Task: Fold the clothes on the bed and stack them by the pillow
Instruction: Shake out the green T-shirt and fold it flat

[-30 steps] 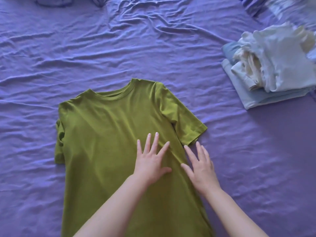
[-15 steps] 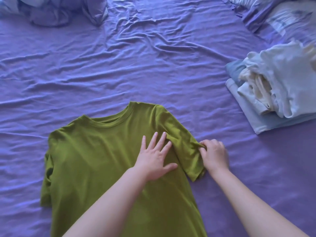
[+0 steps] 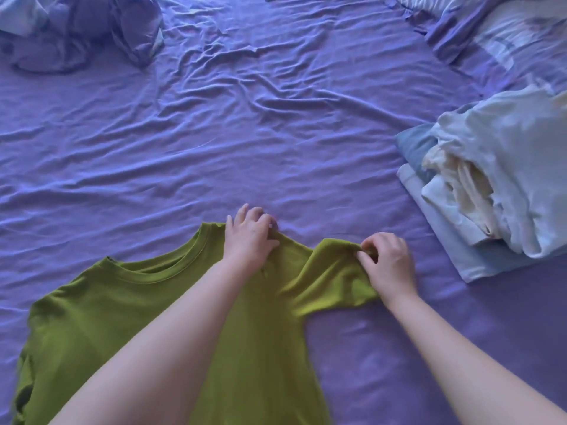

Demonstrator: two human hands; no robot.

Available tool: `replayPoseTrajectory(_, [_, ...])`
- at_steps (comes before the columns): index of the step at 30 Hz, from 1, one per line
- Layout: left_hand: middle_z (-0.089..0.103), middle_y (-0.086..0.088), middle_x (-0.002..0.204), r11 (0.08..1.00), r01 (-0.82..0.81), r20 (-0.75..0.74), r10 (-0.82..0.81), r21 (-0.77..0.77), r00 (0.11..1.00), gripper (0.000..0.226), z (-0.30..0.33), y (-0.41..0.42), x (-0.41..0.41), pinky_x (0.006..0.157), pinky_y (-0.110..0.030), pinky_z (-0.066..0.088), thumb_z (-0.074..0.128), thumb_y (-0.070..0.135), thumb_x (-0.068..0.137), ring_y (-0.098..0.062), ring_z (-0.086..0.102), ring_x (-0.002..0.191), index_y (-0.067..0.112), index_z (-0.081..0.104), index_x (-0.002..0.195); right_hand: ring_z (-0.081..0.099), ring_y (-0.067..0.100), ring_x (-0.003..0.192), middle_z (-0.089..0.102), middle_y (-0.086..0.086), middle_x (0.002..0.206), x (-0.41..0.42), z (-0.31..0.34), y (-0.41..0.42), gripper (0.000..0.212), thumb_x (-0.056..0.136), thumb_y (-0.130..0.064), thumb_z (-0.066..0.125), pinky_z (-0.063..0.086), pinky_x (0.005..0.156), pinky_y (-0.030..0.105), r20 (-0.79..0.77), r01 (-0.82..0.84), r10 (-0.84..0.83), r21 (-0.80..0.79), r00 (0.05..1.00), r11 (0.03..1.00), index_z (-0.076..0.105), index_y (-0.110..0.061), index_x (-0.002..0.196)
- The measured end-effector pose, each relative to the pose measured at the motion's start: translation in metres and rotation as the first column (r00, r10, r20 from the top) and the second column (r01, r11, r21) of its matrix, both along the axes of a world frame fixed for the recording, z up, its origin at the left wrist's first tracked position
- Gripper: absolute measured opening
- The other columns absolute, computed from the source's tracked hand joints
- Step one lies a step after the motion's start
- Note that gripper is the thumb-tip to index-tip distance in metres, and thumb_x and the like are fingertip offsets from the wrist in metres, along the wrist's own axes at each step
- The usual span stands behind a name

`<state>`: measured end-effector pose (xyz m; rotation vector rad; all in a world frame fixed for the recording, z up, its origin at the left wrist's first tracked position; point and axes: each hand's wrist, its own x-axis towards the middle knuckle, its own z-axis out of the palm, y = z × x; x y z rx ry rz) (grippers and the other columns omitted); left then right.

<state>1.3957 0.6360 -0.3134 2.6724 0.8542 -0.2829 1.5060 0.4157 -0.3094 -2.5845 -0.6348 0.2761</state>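
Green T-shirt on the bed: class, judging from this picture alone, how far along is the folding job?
Done: a stack of folded pale clothes lies at the right, near the pillow. In hand: the green T-shirt lies spread out, the left hand gripping its shoulder and the right hand pinching its sleeve; no fold is made yet. Left: folding and stacking it, then perhaps the crumpled fabric at top left.

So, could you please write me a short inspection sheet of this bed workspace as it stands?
Surface: wrinkled purple sheet.
Job's things: green T-shirt lying flat; folded stack at right, near the pillow.
Clutter: bunched bedding, far left corner.
Hands: left hand grips the shirt's shoulder; right hand pinches the sleeve.
Cables: nothing seen.
Surroundings: nothing seen beyond the bed.
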Motion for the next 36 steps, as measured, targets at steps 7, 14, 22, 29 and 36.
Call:
replayPoseTrajectory(7, [0.067, -0.008, 0.095, 0.963, -0.260, 0.257, 0.270, -0.075, 0.928, 0.020, 0.008, 0.021, 0.024, 0.081, -0.037, 0.034, 0.060, 0.036, 0.089, -0.029, 0.055, 0.101, 0.017, 0.058, 0.092, 0.057, 0.033, 0.096, 0.063, 0.010, 0.098, 0.033, -0.004, -0.001, 0.016, 0.087, -0.020, 0.060, 0.041, 0.079, 0.042, -0.016, 0.114, -0.113, 0.062, 0.993, 0.992, 0.057, -0.010, 0.100])
replayPoseTrajectory(14, [0.047, -0.016, 0.138, 0.962, -0.186, 0.423, 0.086, 0.202, 0.902, 0.038, -0.013, -0.029, -0.011, 0.115, -0.055, 0.010, 0.061, 0.029, 0.087, -0.034, 0.033, 0.135, 0.013, 0.057, 0.121, 0.056, 0.038, 0.106, 0.061, 0.018, 0.121, -0.003, -0.014, -0.008, 0.066, 0.080, -0.034, 0.070, 0.041, 0.089, 0.047, 0.028, 0.210, -0.210, 0.004, 0.977, 0.978, 0.043, -0.005, 0.133])
replayPoseTrajectory(22, [-0.013, 0.005, 0.158, 0.987, 0.107, -0.091, -0.096, 0.122, 0.991, 0.069, -0.031, -0.062, -0.032, 0.112, -0.052, -0.019, -0.001, 0.069, 0.085, -0.021, -0.014, 0.146, 0.039, -0.007, 0.147, 0.053, 0.026, 0.117, 0.055, 0.009, 0.130, -0.021, 0.007, -0.005, 0.054, 0.088, -0.018, 0.062, 0.042, 0.086, 0.031, -0.009, 0.180, -0.183, 0.244, 0.983, 0.953, 0.040, -0.015, 0.137])
replayPoseTrajectory(29, [0.017, 0.004, 0.157, 0.832, -0.162, 0.273, 0.348, -0.530, 0.897, 0.059, 0.021, -0.056, -0.083, 0.116, -0.022, 0.004, 0.025, 0.054, 0.094, -0.002, 0.006, 0.143, 0.027, 0.031, 0.146, 0.061, 0.021, 0.087, 0.060, 0.000, 0.103, -0.073, 0.057, 0.038, 0.061, 0.082, -0.014, 0.070, 0.046, 0.080, 0.028, -0.281, 0.134, -0.012, 0.419, 0.960, 0.898, 0.040, -0.022, 0.135])
replayPoseTrajectory(36, [0.071, -0.004, 0.107, -0.110, -0.204, -0.193, 0.870, -0.973, 0.453, 0.061, 0.054, -0.030, -0.143, 0.074, -0.030, 0.053, 0.032, 0.065, 0.087, -0.013, 0.069, 0.090, 0.018, 0.066, 0.109, 0.060, 0.009, 0.107, 0.060, -0.004, 0.119, -0.157, 0.061, 0.098, 0.048, 0.093, -0.019, 0.054, 0.046, 0.093, 0.022, -0.439, -0.170, 0.402, 0.478, 0.804, 0.862, 0.040, -0.027, 0.138])
